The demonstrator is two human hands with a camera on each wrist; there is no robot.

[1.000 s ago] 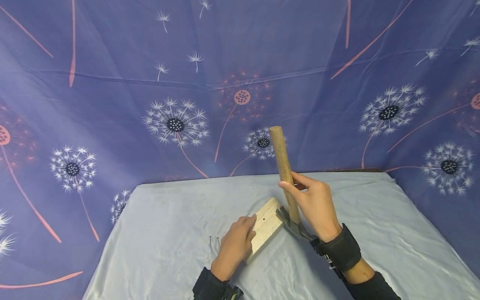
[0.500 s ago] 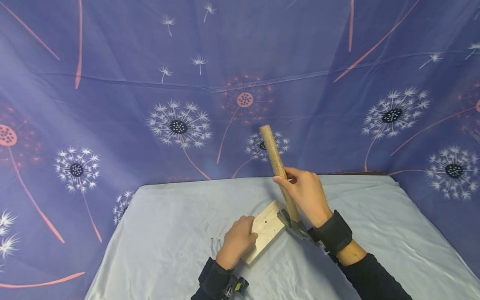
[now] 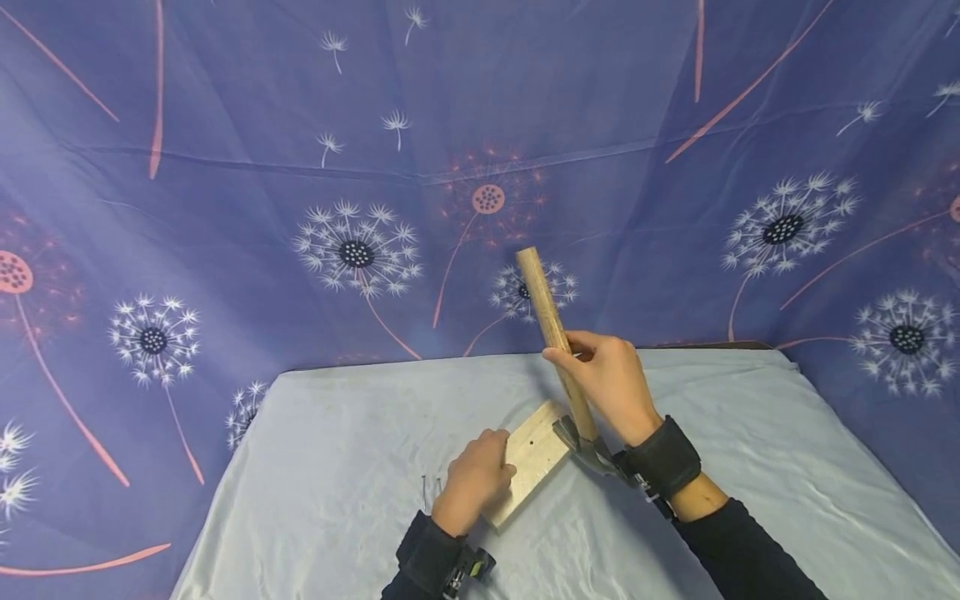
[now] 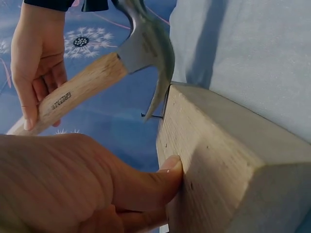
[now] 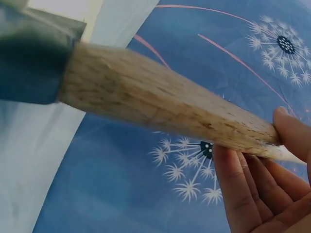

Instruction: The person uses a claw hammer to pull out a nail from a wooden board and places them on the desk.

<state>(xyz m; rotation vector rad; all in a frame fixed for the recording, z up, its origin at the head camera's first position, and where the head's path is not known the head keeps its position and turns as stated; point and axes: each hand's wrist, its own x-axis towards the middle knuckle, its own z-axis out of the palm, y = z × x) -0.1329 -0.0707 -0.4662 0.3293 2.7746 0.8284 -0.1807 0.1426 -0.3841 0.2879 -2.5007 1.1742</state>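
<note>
My right hand (image 3: 606, 387) pinches the wooden handle of a claw hammer (image 3: 551, 308) between thumb and fingers. The handle points up and leans left; the steel head is at the bottom, its claw over the far right part of a pale wooden block (image 3: 531, 475). In the left wrist view, a nail (image 4: 152, 115) sticks out of the block right by the claw tip. My left hand (image 3: 474, 479) grips the block's left side, the thumb on its broad face. Small dark holes mark that face. In the right wrist view, the handle crosses between thumb and fingers.
Loose nails (image 3: 423, 492) lie on the pale grey cloth (image 3: 337, 450) just left of my left hand, which partly covers them. Behind the table hangs a blue-purple curtain (image 3: 225, 208) with a dandelion pattern.
The hammer handle has tipped to the left, my right hand moving slightly left with it. The claw stays by the block. Over the last half second hardly anything moves.
</note>
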